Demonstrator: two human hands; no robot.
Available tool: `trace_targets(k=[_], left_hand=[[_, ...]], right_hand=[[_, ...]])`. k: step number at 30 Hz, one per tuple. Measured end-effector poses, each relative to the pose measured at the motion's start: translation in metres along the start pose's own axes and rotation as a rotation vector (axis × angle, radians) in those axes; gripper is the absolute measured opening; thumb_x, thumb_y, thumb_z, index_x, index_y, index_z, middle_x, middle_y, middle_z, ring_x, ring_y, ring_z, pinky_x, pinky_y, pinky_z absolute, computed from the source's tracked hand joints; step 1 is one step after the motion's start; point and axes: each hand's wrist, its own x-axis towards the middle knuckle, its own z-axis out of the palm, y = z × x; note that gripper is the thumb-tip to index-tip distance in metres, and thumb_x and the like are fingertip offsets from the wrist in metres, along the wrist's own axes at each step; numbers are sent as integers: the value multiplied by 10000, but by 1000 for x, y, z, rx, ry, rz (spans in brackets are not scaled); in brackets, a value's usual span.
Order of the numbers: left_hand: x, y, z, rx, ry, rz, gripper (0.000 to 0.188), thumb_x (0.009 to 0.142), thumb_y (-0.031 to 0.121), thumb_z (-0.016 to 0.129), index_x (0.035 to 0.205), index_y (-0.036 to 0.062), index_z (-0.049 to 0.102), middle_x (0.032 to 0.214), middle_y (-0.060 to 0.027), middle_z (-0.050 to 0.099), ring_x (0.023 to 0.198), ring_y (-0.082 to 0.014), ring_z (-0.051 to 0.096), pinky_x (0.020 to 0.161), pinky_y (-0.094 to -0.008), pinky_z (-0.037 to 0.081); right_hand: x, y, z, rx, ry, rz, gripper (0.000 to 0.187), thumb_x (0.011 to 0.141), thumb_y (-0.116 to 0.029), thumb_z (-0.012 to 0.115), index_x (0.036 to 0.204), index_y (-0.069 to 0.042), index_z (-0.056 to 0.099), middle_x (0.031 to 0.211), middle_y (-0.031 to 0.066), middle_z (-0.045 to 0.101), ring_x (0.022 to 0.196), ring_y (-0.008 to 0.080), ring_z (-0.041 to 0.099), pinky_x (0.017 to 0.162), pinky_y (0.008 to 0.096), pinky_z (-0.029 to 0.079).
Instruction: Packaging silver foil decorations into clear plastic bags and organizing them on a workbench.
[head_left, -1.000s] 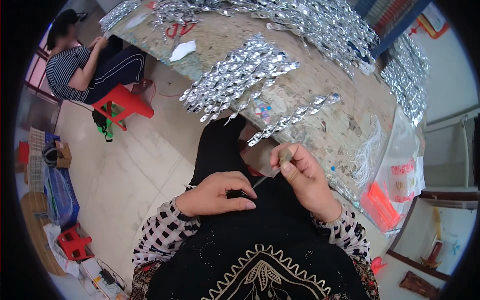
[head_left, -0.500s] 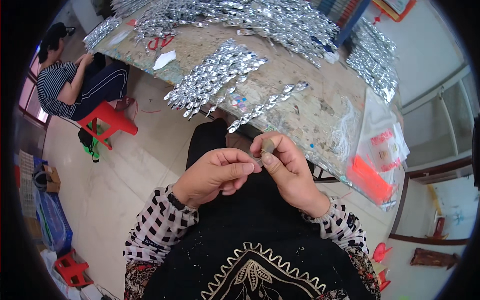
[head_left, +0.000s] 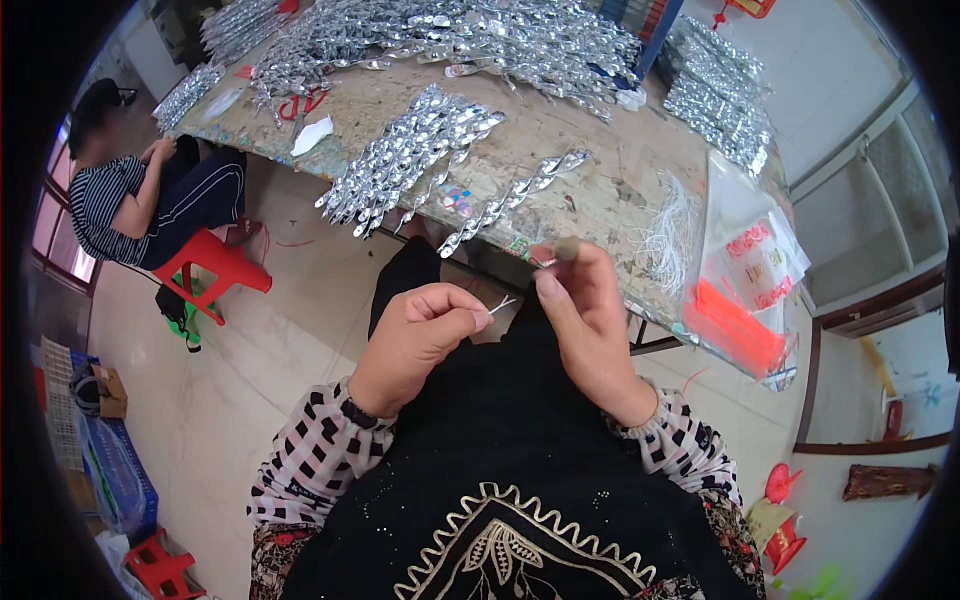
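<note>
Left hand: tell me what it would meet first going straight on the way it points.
Probably the right hand, just across the gap, though depth is unclear in this view.

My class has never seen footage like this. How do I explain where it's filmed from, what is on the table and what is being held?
There is no machine here, just a person's own two hands. A fisheye camera worn on the head looks down at them, so straight edges bend toward the rim. The left hand pinches a thin white strand, perhaps string. The right hand is raised beside it; a brownish cover seems to sit on a finger, and whether it holds anything is hard to tell. On the worktable lie twisted silver strips, white strings and a clear plastic bag. At the left, another person sits on a red stool.
</note>
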Motion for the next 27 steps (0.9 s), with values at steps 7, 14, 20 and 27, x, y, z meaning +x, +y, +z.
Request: trace_targets(k=[7,14,20,27], left_hand=[[-2,-20,5,184,-8,226,83,884,59,607,903,-10,650,819,12,640,748,-28,556,685,-183,448],[1,-34,5,375,-23,171,73,863,66,628,864,-1,659,749,48,597,671,-6,494,594,-175,395],[0,-37,10,402,-82,111,64,872,14,598,899,-9,652,828,12,636,757,-36,552,695,-193,442],[-5,-39,15,492,-108,94,70,870,30,606,891,-18,654,807,27,626,739,-25,531,679,-184,429]], right_hand=[[-10,-10,5,-786,-223,-498,328,780,-40,660,1103,-50,605,1155,125,568,1007,292,531,882,400,382],[-30,6,-12,-701,-240,-364,247,744,-22,670,981,-84,640,789,31,592,819,228,557,884,397,371],[-45,7,-22,-711,-266,-330,175,767,-24,661,931,-77,630,778,41,588,798,237,546,864,391,377],[-53,4,-25,-713,-311,-327,164,787,-47,640,948,-57,612,791,60,577,808,249,535,829,385,379]])
